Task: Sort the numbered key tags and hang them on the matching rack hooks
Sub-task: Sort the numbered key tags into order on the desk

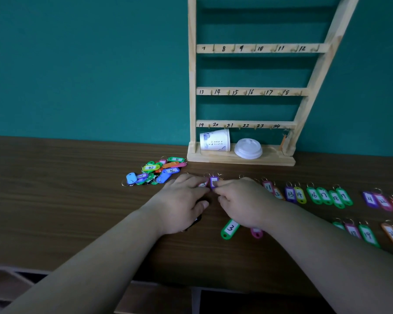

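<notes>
Dark brown wood-grain laminate covers the table [55, 200], which is backed by a plain teal wall [77, 64]. A pale wooden rack [192, 87] with numbered hook bars is stood at the far edge, with a tipped paper cup [214, 140] and a white lid [247, 148] laid on its base. A row of numbered tags [313, 194] is laid out right of the hands and a pile of tags [156, 171] is heaped to their left. A purple tag [213, 181] is pinched on the table between thumb and fingertips of the right hand [243, 202], and the left hand [179, 200] is laid beside it, fingers straight and together on a pink tag [203, 184].
</notes>
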